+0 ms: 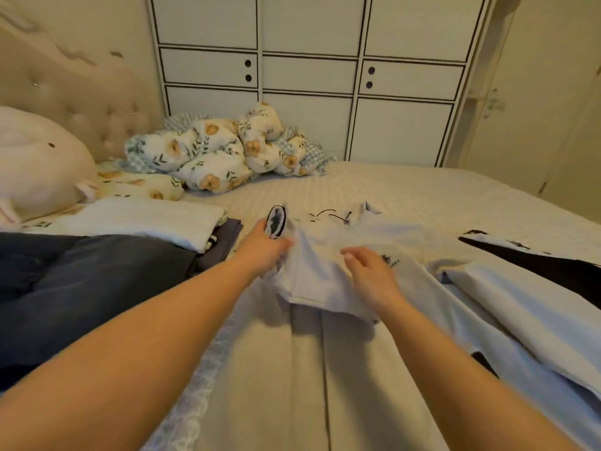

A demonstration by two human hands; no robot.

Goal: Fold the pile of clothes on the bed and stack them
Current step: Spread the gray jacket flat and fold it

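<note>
A white hooded top (351, 236) with black drawstrings and a small dark chest logo lies spread on the bed (422, 190) in front of me. My left hand (265, 247) grips its left sleeve, whose black-lined cuff sticks up above my fingers. My right hand (370, 271) rests flat on the chest of the top, fingers together, holding nothing. The top's other sleeve, with a black stripe (536, 265), stretches away to the right. To the left stands a stack of folded clothes (146, 222): white on top, grey beneath, with dark navy fabric (81, 288) in front.
A floral quilt (221, 154) is bunched at the far side of the bed against a white wardrobe (309, 76). A white plush toy (35, 157) and a floral pillow (140, 187) lie by the tufted headboard at the left.
</note>
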